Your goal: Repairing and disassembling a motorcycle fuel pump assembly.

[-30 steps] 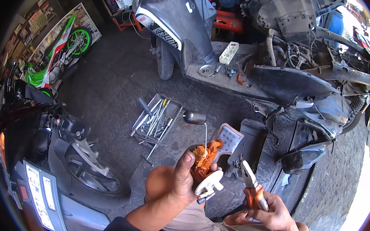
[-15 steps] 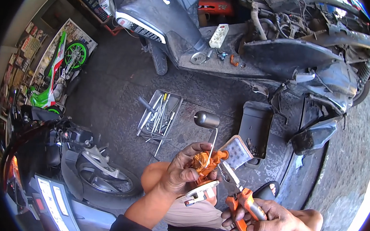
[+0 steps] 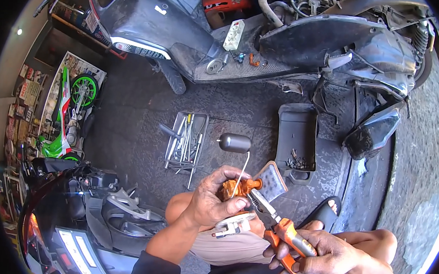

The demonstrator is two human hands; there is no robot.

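Observation:
My left hand point(image 3: 212, 197) grips an orange pump assembly point(image 3: 233, 188), which has a white round flange point(image 3: 233, 222) at its base, a bent wire rising to a dark cylindrical float point(image 3: 234, 142), and a flat mesh filter pad point(image 3: 269, 184) at its side. My right hand point(image 3: 325, 256) is wrapped round orange-handled pliers point(image 3: 286, 231). Their jaws reach into the assembly just below its orange top, beside my left thumb. Whether the jaws grip anything there is too small to tell.
A tool tray point(image 3: 168, 159) and a dark bin point(image 3: 296, 127) sit on the floor. A partly dismantled scooter point(image 3: 151, 25) stands ahead, parts and a power strip point(image 3: 233, 35) on its footboard. Another motorbike point(image 3: 87, 214) is at lower left, a green one point(image 3: 58, 146) farther left, a loose panel point(image 3: 370, 132) at right.
The pliers have moved left and up from apart to inside the orange assembly. My left hand has turned the assembly, raising the float. The view has shifted, so the scooter appears higher.

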